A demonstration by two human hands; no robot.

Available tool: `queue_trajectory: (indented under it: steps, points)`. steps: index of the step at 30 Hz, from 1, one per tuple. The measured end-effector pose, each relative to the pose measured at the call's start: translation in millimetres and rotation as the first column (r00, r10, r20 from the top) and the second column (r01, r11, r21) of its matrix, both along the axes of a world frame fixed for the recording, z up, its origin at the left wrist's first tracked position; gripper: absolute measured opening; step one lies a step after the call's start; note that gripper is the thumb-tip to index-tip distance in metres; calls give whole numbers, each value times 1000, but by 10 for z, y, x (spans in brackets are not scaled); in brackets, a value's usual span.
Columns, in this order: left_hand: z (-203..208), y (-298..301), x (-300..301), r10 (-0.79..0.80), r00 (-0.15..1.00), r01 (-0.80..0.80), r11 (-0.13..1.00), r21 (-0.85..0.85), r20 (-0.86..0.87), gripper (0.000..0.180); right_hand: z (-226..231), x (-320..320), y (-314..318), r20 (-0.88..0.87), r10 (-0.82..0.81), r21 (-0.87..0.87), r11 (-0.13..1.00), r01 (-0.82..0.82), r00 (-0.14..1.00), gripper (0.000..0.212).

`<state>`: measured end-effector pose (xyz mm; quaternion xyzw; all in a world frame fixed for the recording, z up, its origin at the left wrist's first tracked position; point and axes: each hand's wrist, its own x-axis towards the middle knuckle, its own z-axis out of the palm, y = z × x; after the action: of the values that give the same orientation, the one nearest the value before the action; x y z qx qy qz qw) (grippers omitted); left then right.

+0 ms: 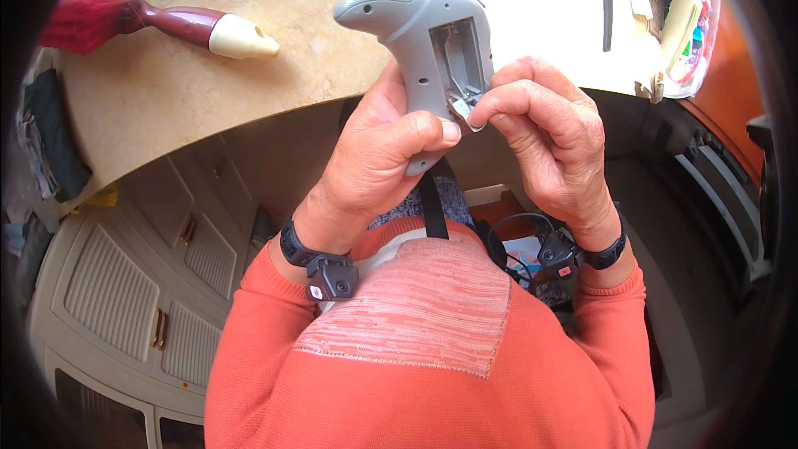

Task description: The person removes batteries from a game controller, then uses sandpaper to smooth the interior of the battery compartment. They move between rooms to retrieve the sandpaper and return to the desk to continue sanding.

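Grey plastic device [424, 41] (compartment open) sits gripped in the left hand [378, 158], right hand [544, 137] pinching its metal clip [462, 106].

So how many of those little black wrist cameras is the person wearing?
2: one on the left wrist, one on the right wrist. None else shows, though sleeves could hide more.

Orange long sleeves fill the lower frame, with a paler, striped pink knit panel across the chest at lower centre. Each wrist wears a black strap carrying a small black camera module: the left hand [374, 162] at centre, the right hand [549, 145] right of centre.
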<state>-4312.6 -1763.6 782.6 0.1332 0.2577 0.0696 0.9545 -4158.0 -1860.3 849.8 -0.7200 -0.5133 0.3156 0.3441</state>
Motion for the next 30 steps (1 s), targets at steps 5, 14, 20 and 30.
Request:
queue_trajectory:
  steps: [5,14,20,30]
  points:
    - [-24,34,-20,-19,1000,20,998,67,-17,67,-67,-97,-8,241,-146,207,974,96,959,24]
    - [-56,90,-20,-47,999,49,994,103,-19,69,-105,-25,22,-55,-43,77,996,47,998,14]
    - [-91,88,48,32,998,-33,999,22,52,74,-203,-10,-51,-244,-304,191,916,353,921,19]
    - [-148,167,40,48,994,-35,991,-132,101,79,-219,-13,-12,-53,-284,188,939,289,957,18]
